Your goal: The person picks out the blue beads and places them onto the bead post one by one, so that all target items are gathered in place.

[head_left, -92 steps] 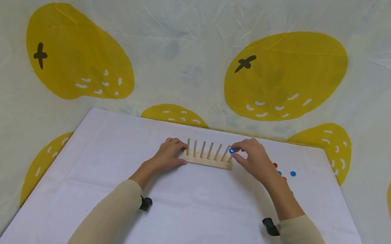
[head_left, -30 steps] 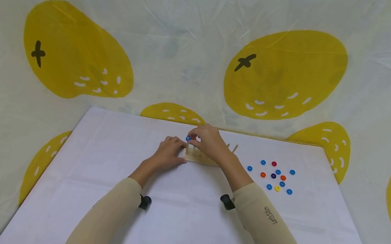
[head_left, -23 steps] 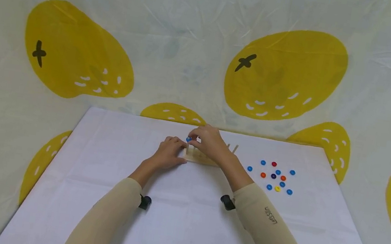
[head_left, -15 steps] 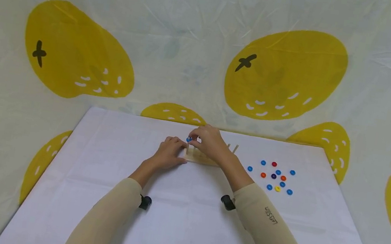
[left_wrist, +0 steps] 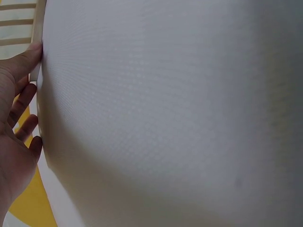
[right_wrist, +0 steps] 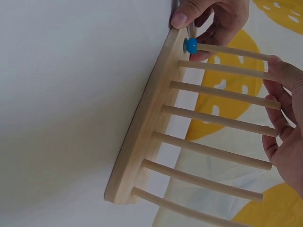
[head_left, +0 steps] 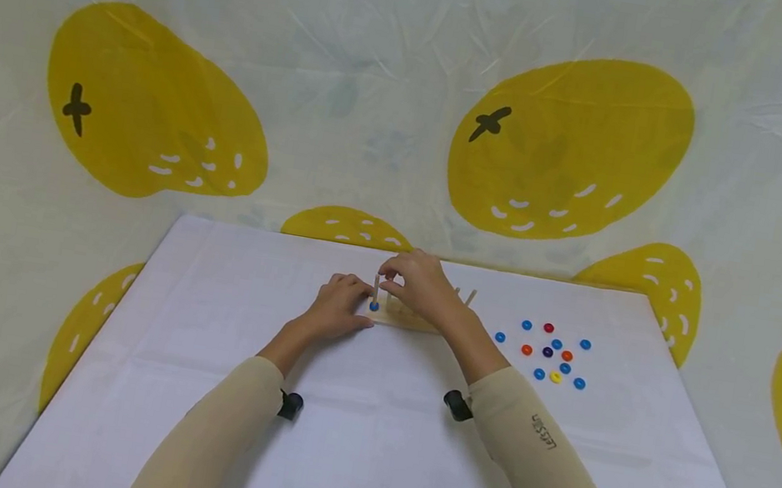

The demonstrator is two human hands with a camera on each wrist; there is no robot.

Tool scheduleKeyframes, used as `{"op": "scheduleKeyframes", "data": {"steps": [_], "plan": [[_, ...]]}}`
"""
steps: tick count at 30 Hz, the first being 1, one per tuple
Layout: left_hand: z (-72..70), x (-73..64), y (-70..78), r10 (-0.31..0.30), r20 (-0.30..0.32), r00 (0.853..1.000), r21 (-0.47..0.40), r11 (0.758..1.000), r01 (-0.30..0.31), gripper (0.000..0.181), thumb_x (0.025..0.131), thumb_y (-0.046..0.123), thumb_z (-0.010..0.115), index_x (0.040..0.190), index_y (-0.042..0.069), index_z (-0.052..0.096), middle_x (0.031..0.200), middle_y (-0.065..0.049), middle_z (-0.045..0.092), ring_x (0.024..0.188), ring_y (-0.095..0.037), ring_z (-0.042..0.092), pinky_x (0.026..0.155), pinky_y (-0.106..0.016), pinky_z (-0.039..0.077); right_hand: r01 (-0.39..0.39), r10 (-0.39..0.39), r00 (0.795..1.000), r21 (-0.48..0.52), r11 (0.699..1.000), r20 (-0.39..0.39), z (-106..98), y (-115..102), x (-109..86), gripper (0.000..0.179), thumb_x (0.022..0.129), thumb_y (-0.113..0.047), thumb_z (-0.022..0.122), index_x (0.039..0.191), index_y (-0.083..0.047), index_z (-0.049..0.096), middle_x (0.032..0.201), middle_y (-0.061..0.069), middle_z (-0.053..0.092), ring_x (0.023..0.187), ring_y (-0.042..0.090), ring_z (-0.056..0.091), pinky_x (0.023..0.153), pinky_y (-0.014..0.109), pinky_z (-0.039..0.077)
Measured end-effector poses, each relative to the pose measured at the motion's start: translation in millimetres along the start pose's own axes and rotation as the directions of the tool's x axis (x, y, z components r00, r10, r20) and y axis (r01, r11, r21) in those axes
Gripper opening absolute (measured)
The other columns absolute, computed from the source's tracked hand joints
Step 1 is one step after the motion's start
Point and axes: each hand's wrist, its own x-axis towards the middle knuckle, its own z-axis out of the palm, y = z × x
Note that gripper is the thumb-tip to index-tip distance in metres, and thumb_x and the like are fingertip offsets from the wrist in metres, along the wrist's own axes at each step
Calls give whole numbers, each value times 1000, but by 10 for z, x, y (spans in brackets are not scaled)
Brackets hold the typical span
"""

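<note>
My left hand (head_left: 338, 309) grips the left end of a wooden peg rack (head_left: 398, 318), thumb at the front and fingers behind. In the right wrist view the rack (right_wrist: 147, 113) bears a row of several thin upright pegs. One blue ring bead (right_wrist: 191, 46) sits low on the leftmost peg, beside the left hand (right_wrist: 220, 19). My right hand (head_left: 421, 284) is at the top of that peg (head_left: 376, 286), its thumb and fingers bent with a gap between them and no bead in them. In the head view this hand hides most of the other pegs.
Right of the rack, several loose ring beads lie scattered on the white tabletop (head_left: 366, 460): blue beads (head_left: 579, 383), a red bead (head_left: 549, 327), orange beads (head_left: 526, 349), a dark purple bead (head_left: 548, 352) and a yellow bead (head_left: 556, 377). A lemon-patterned cloth (head_left: 381, 108) hangs behind.
The right hand carried the blue bead leftward from the rack's right end to the leftmost peg, then let go. The bead dropped to the peg's base. The left hand stayed put.
</note>
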Motion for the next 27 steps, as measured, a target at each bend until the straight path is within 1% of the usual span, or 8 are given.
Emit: {"op": "scheduleKeyframes", "data": {"steps": [4,7,12,15,19,22,24,27], "plan": [[16,5,-5,-10,11,1000,3,1000,10,56,88,40,83,134,15,65,135,-6,60,137,-33,44,112,-55,38,-13,13,1000,8,1000,-4,-22,-2,-30,19,92,-20,80,109,-11,78,100,2,78,99,25,65,91,44,51],[11,0,4,-16,13,1000,-1,1000,16,56,88,40,83,134,14,65,136,-7,60,138,-33,44,112,-56,38,-23,23,1000,35,999,-5,-55,-2,-66,24,92,-21,80,113,-10,77,103,3,77,101,25,63,94,42,51],[2,11,2,-23,15,1000,4,1000,23,56,88,41,82,134,14,65,137,-7,60,138,-33,43,113,-55,37,-27,29,999,114,993,-17,-165,13,-155,27,93,-18,78,117,-6,75,106,6,74,107,27,62,99,42,51],[-1,21,-3,-22,17,1000,7,1000,22,57,88,41,82,135,14,65,137,-7,60,139,-34,43,112,-55,38,-34,38,999,130,991,-28,-253,32,-224,27,93,-17,78,118,-6,75,107,7,73,110,27,62,101,42,51],[-15,16,10,-23,17,1000,5,1000,23,56,88,40,83,135,14,65,138,-7,60,139,-34,44,112,-55,38,-66,71,997,134,989,-32,-361,74,-338,27,94,-19,77,119,-9,74,110,6,71,109,25,62,100,41,54],[-19,9,21,-24,16,1000,-3,1000,24,56,88,39,83,135,13,64,138,-8,60,139,-34,44,112,-55,38,-75,82,996,133,988,-48,-442,117,-445,26,94,-19,77,118,-10,75,110,5,71,107,23,63,97,41,55],[-19,2,30,-23,14,1000,-9,1000,23,57,88,38,83,135,13,64,138,-8,60,140,-34,44,112,-55,38,-62,72,995,127,990,-70,-494,153,-528,26,94,-19,78,117,-9,75,109,6,72,105,24,64,96,42,56],[-20,-4,42,-24,13,1000,-11,1000,24,57,87,37,84,135,13,64,138,-9,60,140,-34,44,112,-55,38,-25,39,991,116,993,-124,-554,224,-670,25,91,-15,80,114,-8,75,106,6,73,101,24,65,91,42,57]]}}
